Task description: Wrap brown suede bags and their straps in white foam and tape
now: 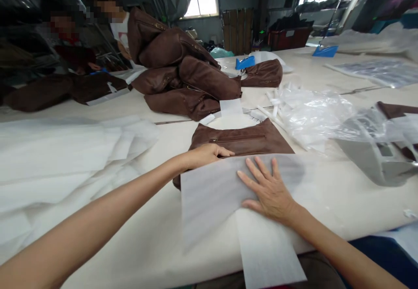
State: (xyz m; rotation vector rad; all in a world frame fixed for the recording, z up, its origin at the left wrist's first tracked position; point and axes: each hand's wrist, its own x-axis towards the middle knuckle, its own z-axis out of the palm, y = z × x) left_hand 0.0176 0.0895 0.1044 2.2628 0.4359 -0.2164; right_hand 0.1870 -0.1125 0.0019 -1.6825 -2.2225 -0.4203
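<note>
A brown handbag (243, 139) with a zipped pocket lies flat on the table before me. A thin white foam sheet (205, 197) covers its near part and hangs past it toward me. My right hand (269, 189) rests palm down on the sheet with its fingers spread. At the sheet's far edge is my left hand (205, 156); its thumb and a finger reach over the bag, while the other fingers are hidden under the sheet, so its grip is unclear. A narrower white strip (269, 250) runs from below the sheet over the table's front edge.
Stacked white sheets (58, 158) lie at left. Behind the bag is a pile of brown handbags (192, 71). Clear plastic bags (316, 110) lie at right, with blue tape dispensers (244, 62) farther back. Two people (70, 41) are at the far left.
</note>
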